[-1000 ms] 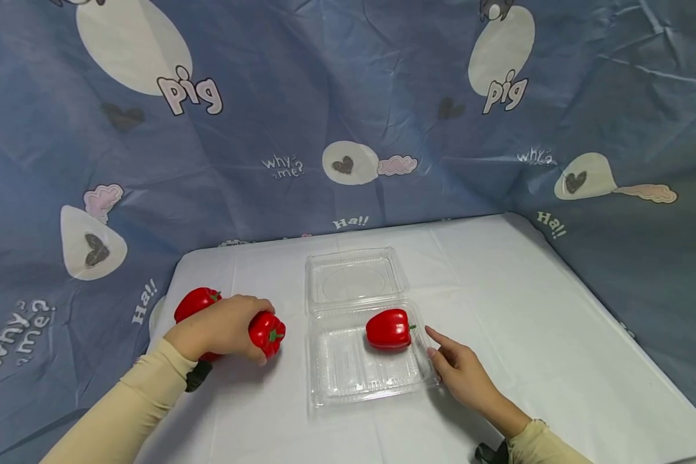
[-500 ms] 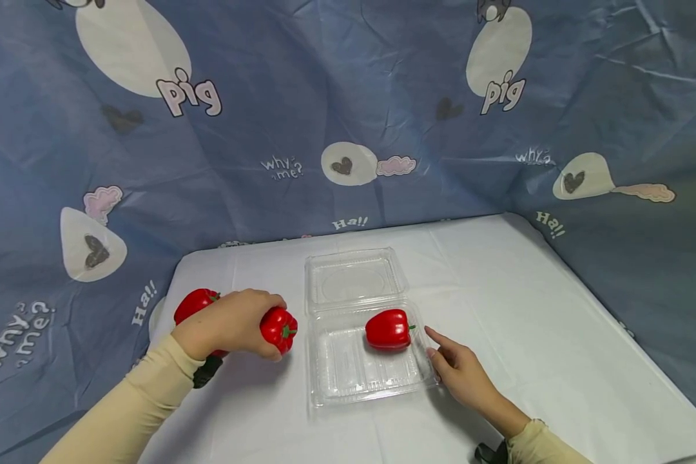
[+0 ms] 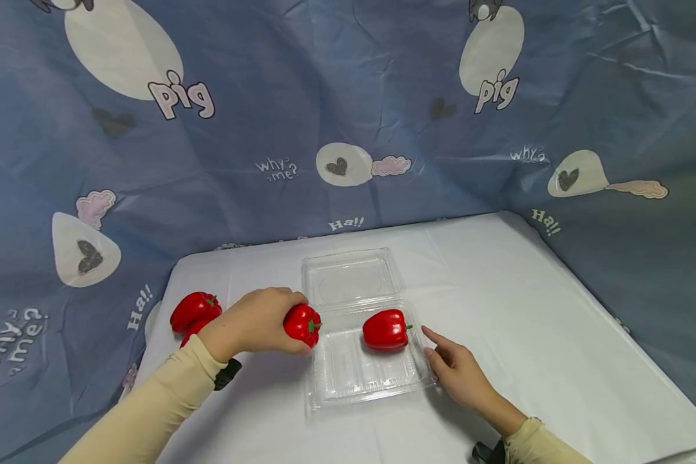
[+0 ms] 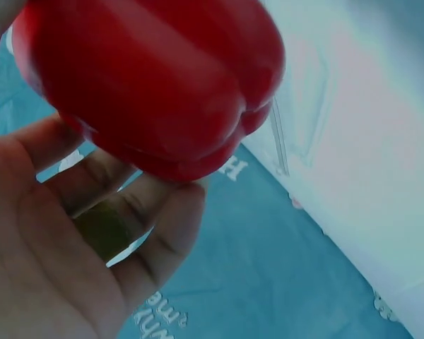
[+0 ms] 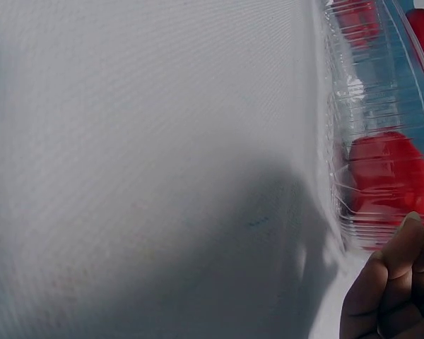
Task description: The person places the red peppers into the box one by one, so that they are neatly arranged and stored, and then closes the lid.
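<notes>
Since 1 second ago, the left hand (image 3: 261,322) has carried its glossy, lobed held pepper (image 3: 303,324), red with a green stem, to the left rim of the clear container (image 3: 339,377); thumb and fingers clamp its sides. The container lies open, lid (image 3: 350,280) behind its base, 1 inner pepper (image 3: 385,330) inside. At its right rim, the right hand (image 3: 461,374) has index finger and thumb apart. Well left of it lie 2 spare peppers (image 3: 195,310).

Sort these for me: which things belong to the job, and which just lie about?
In the job: left hand, held red pepper, open clear container, pepper inside it, right hand; probably the other peppers at left.
Just around: blue printed backdrop, white table covering.
</notes>
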A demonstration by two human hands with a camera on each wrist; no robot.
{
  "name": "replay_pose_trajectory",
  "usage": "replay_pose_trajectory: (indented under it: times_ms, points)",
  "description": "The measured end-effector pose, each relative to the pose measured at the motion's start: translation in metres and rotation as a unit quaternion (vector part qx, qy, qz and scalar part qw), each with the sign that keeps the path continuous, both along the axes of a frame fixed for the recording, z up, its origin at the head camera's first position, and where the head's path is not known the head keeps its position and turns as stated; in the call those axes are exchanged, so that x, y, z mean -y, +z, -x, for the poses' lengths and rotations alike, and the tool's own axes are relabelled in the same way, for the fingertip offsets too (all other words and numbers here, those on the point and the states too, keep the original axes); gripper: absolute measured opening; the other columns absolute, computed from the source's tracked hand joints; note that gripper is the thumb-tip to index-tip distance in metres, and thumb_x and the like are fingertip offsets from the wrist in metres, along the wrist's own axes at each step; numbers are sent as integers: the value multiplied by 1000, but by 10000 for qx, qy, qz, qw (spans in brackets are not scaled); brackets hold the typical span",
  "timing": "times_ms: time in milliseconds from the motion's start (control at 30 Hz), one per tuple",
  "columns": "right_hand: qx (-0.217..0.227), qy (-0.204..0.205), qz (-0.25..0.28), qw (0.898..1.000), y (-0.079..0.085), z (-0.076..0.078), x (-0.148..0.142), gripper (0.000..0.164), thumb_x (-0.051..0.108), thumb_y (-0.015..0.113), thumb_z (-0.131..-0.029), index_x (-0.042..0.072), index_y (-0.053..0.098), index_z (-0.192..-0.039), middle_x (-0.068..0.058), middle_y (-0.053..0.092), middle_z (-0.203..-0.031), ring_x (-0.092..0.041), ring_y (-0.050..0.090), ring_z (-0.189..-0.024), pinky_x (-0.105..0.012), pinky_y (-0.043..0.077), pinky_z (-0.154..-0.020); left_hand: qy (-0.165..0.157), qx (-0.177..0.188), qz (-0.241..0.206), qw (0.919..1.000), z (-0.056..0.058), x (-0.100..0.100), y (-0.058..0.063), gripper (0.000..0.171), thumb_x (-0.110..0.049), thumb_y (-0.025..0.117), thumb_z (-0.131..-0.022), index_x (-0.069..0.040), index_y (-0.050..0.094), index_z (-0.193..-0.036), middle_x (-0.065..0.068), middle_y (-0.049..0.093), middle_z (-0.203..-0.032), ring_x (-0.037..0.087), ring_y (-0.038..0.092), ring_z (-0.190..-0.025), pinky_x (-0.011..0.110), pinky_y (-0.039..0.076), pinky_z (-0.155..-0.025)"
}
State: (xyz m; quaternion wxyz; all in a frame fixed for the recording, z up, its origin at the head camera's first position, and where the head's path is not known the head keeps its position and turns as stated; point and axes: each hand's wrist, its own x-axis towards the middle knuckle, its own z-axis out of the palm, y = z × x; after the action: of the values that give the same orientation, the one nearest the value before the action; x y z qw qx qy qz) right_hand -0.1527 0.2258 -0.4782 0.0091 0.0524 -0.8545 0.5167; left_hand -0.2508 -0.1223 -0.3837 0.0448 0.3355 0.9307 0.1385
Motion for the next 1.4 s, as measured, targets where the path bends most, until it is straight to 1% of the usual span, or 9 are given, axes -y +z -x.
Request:
replay_pose_trajectory:
  times_ms: [167,267,467,633,800,1000,1233,1400]
  points:
    - [26,105,39,9999,-1,0,-2,42,1,54,-100,-6,49,-141,-4,52,-63,-7,48,-52,-25,44,-48,-7,-288,52,9996,2,-14,-6,63,-53,86,-62,-15,68,-109,-11,62,-88,6,58,-74,28,51,-67]
    - [23,162,56,9998,-1,1,-3,42,2,54,-100,-6,49,-141,-4,53,-64,-8,49,-52,-25,45,-48,-5,-398,107,9991,2,-22,-10,63,-53,85,-62,-15,69,-110,-10,62,-89,6,58,-73,31,50,-70]
    - [-16,135,36,9999,-1,0,-3,42,1,55,-99,-7,49,-140,-5,54,-64,-7,49,-52,-25,45,-48,-34,-467,258,9986,4,-43,-18,64,-56,82,-64,-15,68,-112,-7,63,-92,9,59,-77,34,50,-72]
    - [37,128,21,9999,-1,0,-3,42,1,54,-100,-7,49,-141,-5,54,-64,-8,49,-52,-25,45,-48,-128,-532,418,9976,6,-56,-25,62,-57,82,-65,-15,68,-109,-6,62,-89,10,59,-77,35,49,-71]
    - [60,130,23,9999,-1,1,-3,43,1,54,-100,-6,48,-141,-5,54,-65,-8,49,-52,-25,45,-47,-121,-668,634,9957,7,-65,-34,59,-59,81,-66,-17,68,-104,-7,60,-85,9,58,-76,34,49,-71]
    - [25,162,30,9999,0,1,-3,42,1,54,-100,-7,48,-141,-5,54,-64,-8,49,-52,-25,44,-47,-88,-726,803,9941,9,-75,-43,57,-60,80,-65,-17,66,-99,-6,57,-82,11,57,-74,34,48,-68]
    - [12,219,57,9997,-1,2,-4,42,1,54,-100,-7,48,-141,-8,55,-66,-8,49,-52,-25,44,-47,-77,-814,858,9929,9,-82,-49,62,-61,83,-63,-13,67,-98,-2,55,-83,17,58,-71,36,47,-68]
    - [49,182,12,9998,-2,2,-4,42,1,54,-100,-7,48,-141,-6,54,-65,-8,49,-52,-25,44,-47,-81,-948,873,9916,9,-87,-56,61,-61,83,-63,-12,67,-96,0,55,-82,18,57,-73,37,50,-68]
